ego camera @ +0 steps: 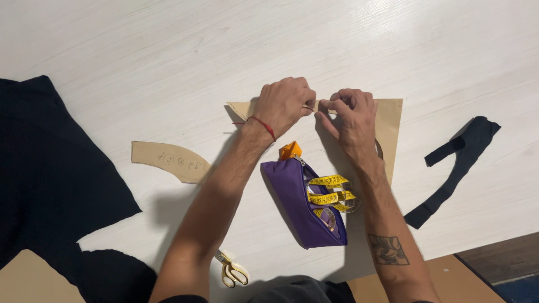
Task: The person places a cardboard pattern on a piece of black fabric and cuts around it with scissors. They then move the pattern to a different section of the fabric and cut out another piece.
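Lying at the far left is black fabric (50, 174), then a curved paper pattern (168, 161). Left hand (282, 105) and right hand (349, 115), knuckles up, pinch the tan pattern piece (390, 126) top edge with closed fingers above the purple pouch (300, 202).

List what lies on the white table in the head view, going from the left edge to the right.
Large black fabric → curved tan pattern piece → scissors with pale handles → purple pouch with yellow tape measure → narrow black fabric piece.
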